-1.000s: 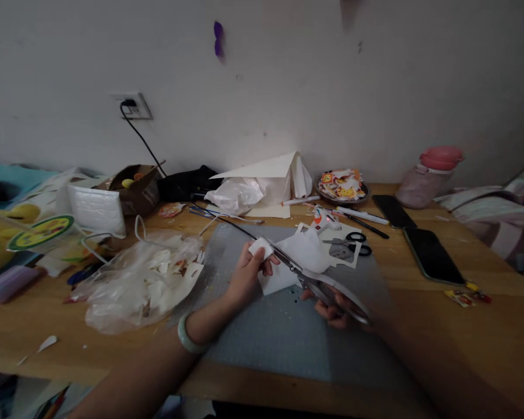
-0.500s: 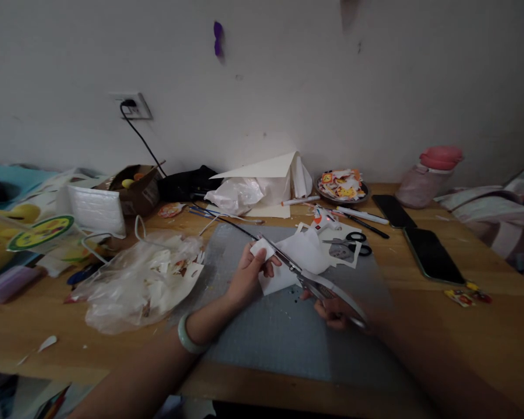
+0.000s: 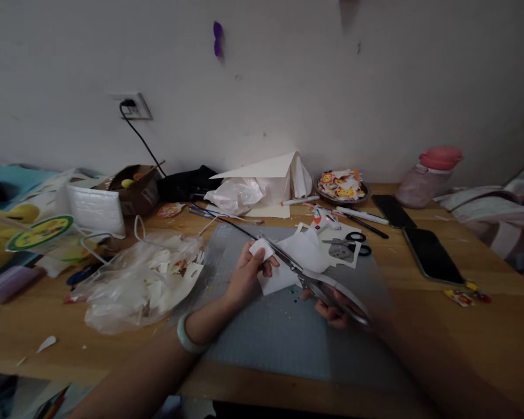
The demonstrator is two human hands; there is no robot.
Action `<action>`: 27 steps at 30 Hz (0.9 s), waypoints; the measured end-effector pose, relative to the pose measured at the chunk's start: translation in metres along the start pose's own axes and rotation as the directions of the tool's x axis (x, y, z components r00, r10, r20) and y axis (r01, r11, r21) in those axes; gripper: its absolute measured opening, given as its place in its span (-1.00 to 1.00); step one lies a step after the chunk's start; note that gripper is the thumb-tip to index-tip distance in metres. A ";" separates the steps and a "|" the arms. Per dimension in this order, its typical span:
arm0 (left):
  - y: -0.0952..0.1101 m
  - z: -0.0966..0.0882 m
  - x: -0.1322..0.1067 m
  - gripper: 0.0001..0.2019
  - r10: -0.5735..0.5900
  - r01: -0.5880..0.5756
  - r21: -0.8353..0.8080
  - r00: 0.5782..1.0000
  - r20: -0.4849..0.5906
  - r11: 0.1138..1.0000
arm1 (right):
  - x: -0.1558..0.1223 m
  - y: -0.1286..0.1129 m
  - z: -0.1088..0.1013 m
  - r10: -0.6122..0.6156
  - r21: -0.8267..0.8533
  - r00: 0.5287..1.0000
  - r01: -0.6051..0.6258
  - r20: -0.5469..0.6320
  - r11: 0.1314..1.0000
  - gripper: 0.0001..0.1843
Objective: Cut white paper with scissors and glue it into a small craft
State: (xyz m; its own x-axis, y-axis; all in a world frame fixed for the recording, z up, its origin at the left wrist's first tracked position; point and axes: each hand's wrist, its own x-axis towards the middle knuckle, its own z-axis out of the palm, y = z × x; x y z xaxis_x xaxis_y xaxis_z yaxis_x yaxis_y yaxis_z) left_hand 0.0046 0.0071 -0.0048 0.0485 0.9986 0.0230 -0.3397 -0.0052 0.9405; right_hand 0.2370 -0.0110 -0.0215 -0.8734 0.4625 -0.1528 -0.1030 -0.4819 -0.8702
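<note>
Since the earlier frame, the large scissors [image 3: 318,285] are being shifted only slightly at the handles. They are being gripped by the right hand [image 3: 334,311]; left of their blades, a small white piece [image 3: 261,249] is being pinched by the left hand [image 3: 245,276], above the grey mat [image 3: 266,346]. So near the blades, fingers could be nicked by a slip.

Large silver-grey scissors [image 3: 303,273] slant just right of the frame's centre — blades toward the upper left, handles toward the lower right — with a small white paper piece [image 3: 260,247] tilted beside the blades.
</note>
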 end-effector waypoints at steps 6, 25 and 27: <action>0.001 0.000 0.000 -0.70 -0.007 0.007 0.000 1.000 0.004 1.000 | 0.000 0.002 -0.001 0.007 0.027 1.000 -0.007 0.015 1.000 -0.31; 0.002 0.001 0.000 -0.73 0.011 -0.011 -0.008 0.999 -0.030 1.000 | -0.003 -0.006 0.005 -0.038 -0.060 0.999 0.040 0.031 0.997 -0.35; 0.002 0.001 0.000 -0.73 0.017 -0.017 -0.011 1.000 -0.022 1.000 | -0.003 -0.006 0.006 -0.027 -0.061 0.999 0.028 0.022 0.998 -0.35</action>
State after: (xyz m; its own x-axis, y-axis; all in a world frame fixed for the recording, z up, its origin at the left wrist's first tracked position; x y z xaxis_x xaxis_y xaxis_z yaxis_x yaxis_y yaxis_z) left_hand 0.0053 0.0069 -0.0023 0.0225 0.9992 0.0317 -0.3512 -0.0218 0.9361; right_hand 0.2377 -0.0137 -0.0128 -0.8807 0.4584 -0.1188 -0.0982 -0.4223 -0.9011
